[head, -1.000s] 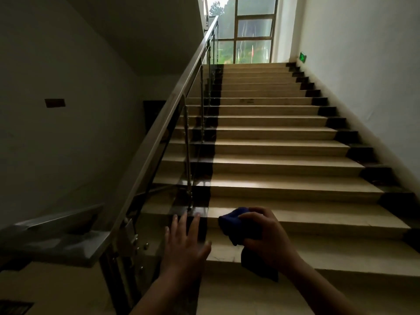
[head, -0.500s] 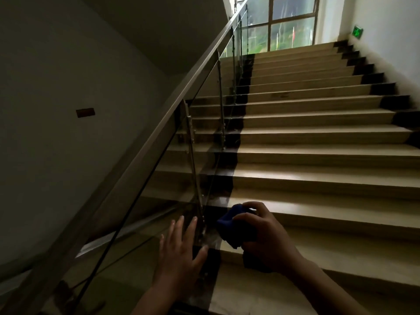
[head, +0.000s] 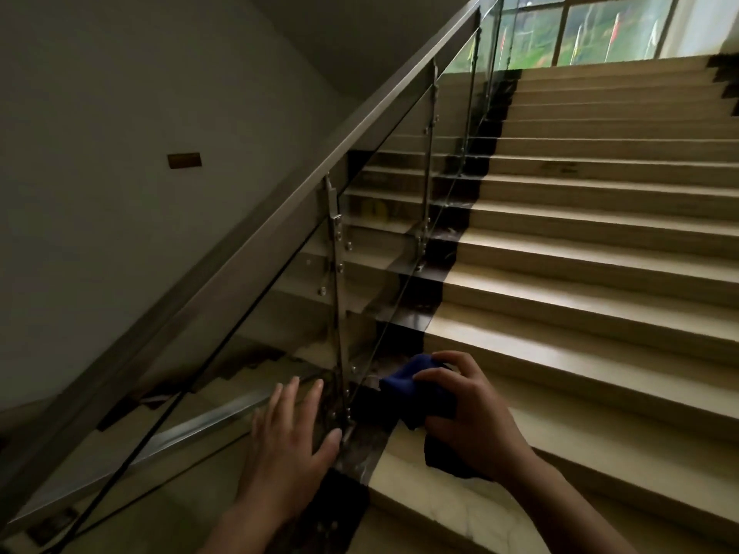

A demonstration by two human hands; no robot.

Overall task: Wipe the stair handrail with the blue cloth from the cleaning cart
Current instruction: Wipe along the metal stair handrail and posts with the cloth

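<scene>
A metal handrail (head: 280,217) slopes from the lower left up to the top centre, above glass panels on steel posts. My right hand (head: 470,413) grips a bunched blue cloth (head: 404,383) low in the view, over a step and to the right of the rail. My left hand (head: 286,445) is open with fingers spread, in front of the glass panel and below the handrail. Neither hand touches the rail. No cleaning cart is in view.
Beige stone steps (head: 600,281) with a dark strip (head: 436,289) along their left edge climb to a window (head: 576,30) at the top. A steel post (head: 336,297) stands just above my left hand. A grey wall (head: 120,153) lies beyond the rail.
The view has swung left and moved closer to the railing, so the handrail now crosses the frame diagonally. Both hands keep their pose, the right one still holding the cloth.
</scene>
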